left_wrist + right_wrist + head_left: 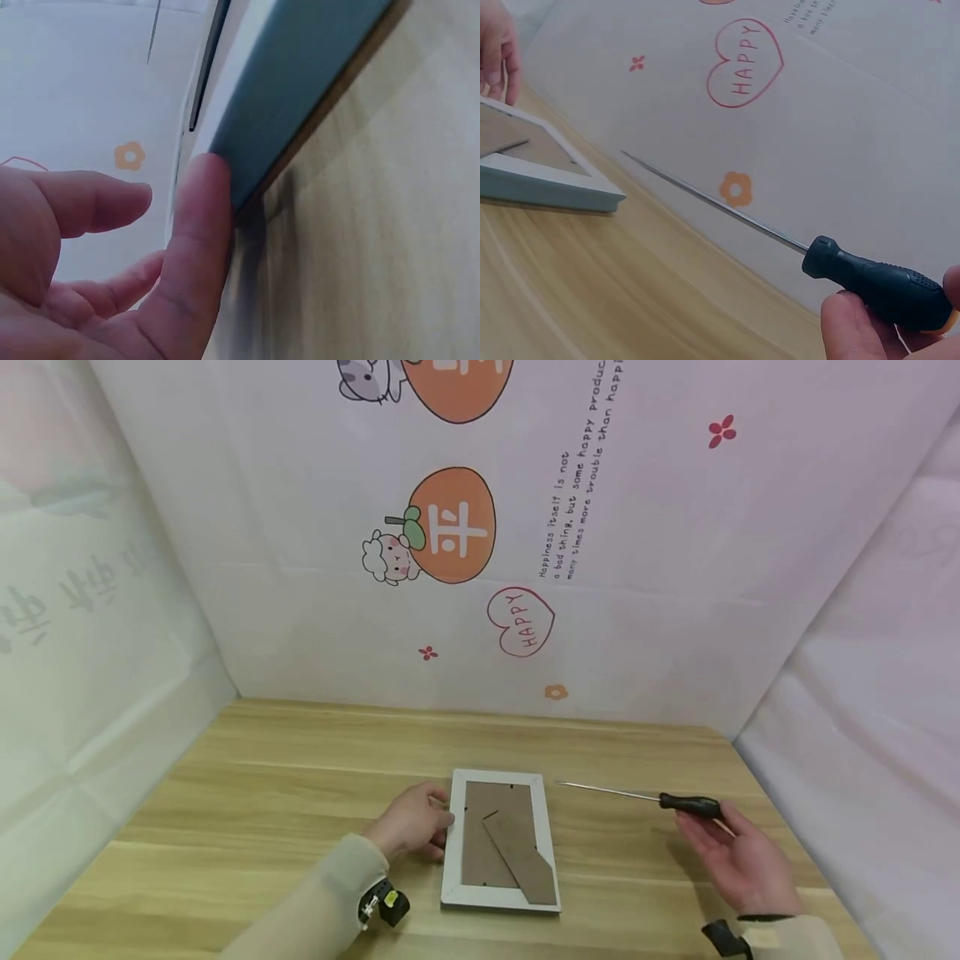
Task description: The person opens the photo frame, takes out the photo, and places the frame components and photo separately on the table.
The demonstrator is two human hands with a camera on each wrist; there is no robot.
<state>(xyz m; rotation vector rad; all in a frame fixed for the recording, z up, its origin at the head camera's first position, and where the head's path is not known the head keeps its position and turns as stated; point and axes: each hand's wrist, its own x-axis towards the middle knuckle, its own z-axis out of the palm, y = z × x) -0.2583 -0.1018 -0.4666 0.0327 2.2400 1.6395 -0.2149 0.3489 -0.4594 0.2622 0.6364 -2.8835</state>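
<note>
A white picture frame (501,895) lies back side up on the wooden table, showing its brown backing board (487,852) and a stand leg (530,870) slanting across it. My left hand (416,821) rests at the frame's left edge. In the left wrist view one fingertip (206,169) touches the frame's side (289,82), while the thumb stays apart from it. Off to the right, my right hand (738,860) holds a screwdriver by its black handle (877,283). The long metal shaft (720,205) points left, its tip near the frame's far right corner in the head view.
Small dark tabs (512,787) sit around the edge of the backing board. The wooden table (300,752) meets a printed white cloth (637,652) at the back. More white cloth hangs at the left (112,693) and right (885,735).
</note>
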